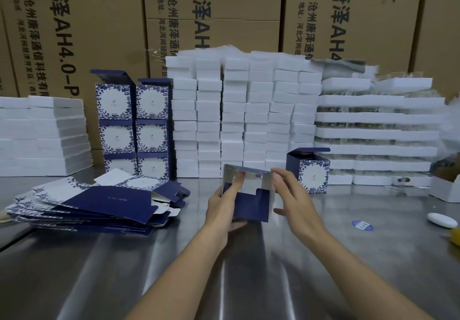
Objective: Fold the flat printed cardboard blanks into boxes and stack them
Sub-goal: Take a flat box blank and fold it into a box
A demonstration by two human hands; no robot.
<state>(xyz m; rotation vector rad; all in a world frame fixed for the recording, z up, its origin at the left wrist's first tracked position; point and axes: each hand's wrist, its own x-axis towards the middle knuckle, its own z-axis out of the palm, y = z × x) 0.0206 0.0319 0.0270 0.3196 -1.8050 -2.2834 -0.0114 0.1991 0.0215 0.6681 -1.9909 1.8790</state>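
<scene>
Right now the half-folded blue box [251, 202] stands upright between both hands (left hand [224, 205] grips it, right hand [293, 195] spread beside).

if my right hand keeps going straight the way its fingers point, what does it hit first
Most likely the half-folded navy cardboard box held by the left hand: the right hand points up-left at its silver-lined flap, fingertips about touching it, though depth is unclear.

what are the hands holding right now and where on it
A half-folded blue box. The left hand has its grip on the left side, fingers reaching inside the open top. The right hand touches the upper right edge with its fingertips.
</scene>
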